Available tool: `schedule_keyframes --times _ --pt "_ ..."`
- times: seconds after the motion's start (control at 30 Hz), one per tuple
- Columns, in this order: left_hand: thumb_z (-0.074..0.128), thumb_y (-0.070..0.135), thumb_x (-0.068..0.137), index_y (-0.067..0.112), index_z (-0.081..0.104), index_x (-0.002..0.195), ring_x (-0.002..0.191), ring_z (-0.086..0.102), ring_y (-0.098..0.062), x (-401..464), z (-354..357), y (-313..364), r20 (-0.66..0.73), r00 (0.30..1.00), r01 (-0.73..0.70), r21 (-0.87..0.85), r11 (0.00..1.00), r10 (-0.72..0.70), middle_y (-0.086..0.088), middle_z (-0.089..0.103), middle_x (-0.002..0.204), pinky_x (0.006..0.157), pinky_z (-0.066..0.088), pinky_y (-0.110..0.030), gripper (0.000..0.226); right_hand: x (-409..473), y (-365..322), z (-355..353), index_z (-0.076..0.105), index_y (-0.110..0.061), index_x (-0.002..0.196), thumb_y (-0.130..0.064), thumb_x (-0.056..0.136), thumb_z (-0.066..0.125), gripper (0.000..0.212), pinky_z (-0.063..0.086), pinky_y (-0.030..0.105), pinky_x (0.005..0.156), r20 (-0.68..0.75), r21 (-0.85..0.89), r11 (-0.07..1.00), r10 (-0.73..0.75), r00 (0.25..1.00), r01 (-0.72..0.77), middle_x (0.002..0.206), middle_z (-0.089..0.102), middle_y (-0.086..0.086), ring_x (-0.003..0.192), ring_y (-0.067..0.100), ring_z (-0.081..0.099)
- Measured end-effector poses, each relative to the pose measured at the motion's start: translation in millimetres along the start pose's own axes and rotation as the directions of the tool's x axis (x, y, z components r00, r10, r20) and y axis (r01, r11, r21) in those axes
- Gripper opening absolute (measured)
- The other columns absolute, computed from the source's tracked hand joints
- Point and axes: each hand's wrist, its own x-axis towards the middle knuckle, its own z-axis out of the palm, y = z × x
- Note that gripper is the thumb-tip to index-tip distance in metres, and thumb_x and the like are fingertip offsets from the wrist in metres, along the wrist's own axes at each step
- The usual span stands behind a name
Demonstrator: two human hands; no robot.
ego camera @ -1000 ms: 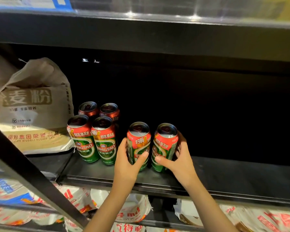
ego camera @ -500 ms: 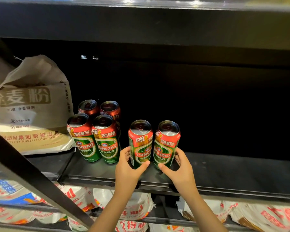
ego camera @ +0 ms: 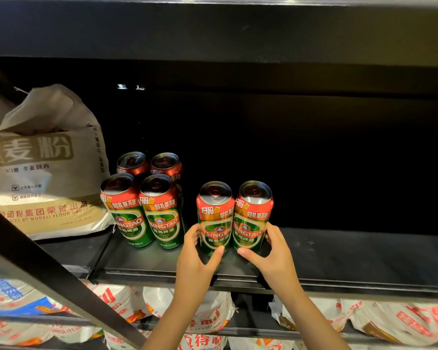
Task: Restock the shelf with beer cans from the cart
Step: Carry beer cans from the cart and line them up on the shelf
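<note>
Beer cans (ego camera: 215,215) and (ego camera: 252,214) now stand upright, side by side on the black shelf (ego camera: 339,251) at centre frame; a second ago I gripped them higher up. My left hand (ego camera: 196,253) and right hand (ego camera: 273,251) have slid to their bases, each curled round its can, so placement looks nearly done. Smooth glossy metal cylinders; a soft, creased flour sack (ego camera: 43,168) sits left

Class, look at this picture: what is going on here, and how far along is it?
A person is stocking a dark shelf with beer cans. The left hand grips one can and the right hand grips the can beside it; both stand upright near the front edge. Four more cans stand in a block to the left, next to a flour sack. Much of the shelf to the right holds nothing visible.
</note>
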Motion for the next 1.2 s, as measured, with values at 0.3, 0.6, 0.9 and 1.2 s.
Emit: schedule_keyframes --times 0.3,0.6,0.9,1.2 --pt "0.081 0.035 0.068 0.033 0.039 0.122 0.108 0.044 0.007 0 4 2 -0.119 0.988 -0.094 0.073 0.993 0.102 0.023 0.043 0.113 0.086 0.037 -0.005 0.068 0 3 -3 0.048 -0.028 0.128 -0.027 0.070 0.082 0.066 0.039 0.005 0.093 0.012 0.013 0.999 0.035 0.999 -0.035 0.121 0.059 -0.018 0.115 -0.004 0.053" --pt "0.079 0.030 0.071 0.020 0.046 0.132 0.111 0.052 0.001 -4 2 -3 -0.107 0.994 -0.033 0.023 0.999 0.036 0.013 0.054 0.122 0.092 0.038 -0.006 0.071 -1 0 -2 0.043 -0.024 0.136 -0.021 0.079 0.074 0.065 0.042 0.008 0.094 0.087 -0.013 1.000 0.016 0.996 -0.015 0.123 0.056 -0.023 0.115 -0.008 0.051" --pt "0.070 0.034 0.080 0.016 0.041 0.140 0.113 0.048 -0.007 -2 7 -1 -0.109 0.991 -0.069 0.116 0.991 0.082 0.006 0.046 0.117 0.094 0.038 -0.008 0.069 2 -6 4 0.049 -0.025 0.125 -0.027 0.075 0.077 0.057 0.038 0.001 0.085 0.025 -0.062 0.998 -0.027 0.999 0.028 0.116 0.054 -0.014 0.109 -0.009 0.049" --pt "0.079 0.022 0.074 0.018 0.046 0.131 0.106 0.051 0.002 -3 24 6 -0.265 0.963 0.053 -0.015 0.998 -0.055 0.009 0.055 0.118 0.088 0.035 -0.005 0.066 17 -5 10 0.046 -0.037 0.107 -0.019 0.070 0.082 0.055 0.042 0.002 0.074 -0.004 -0.038 0.995 0.095 0.996 -0.095 0.104 0.057 -0.023 0.098 -0.012 0.053"
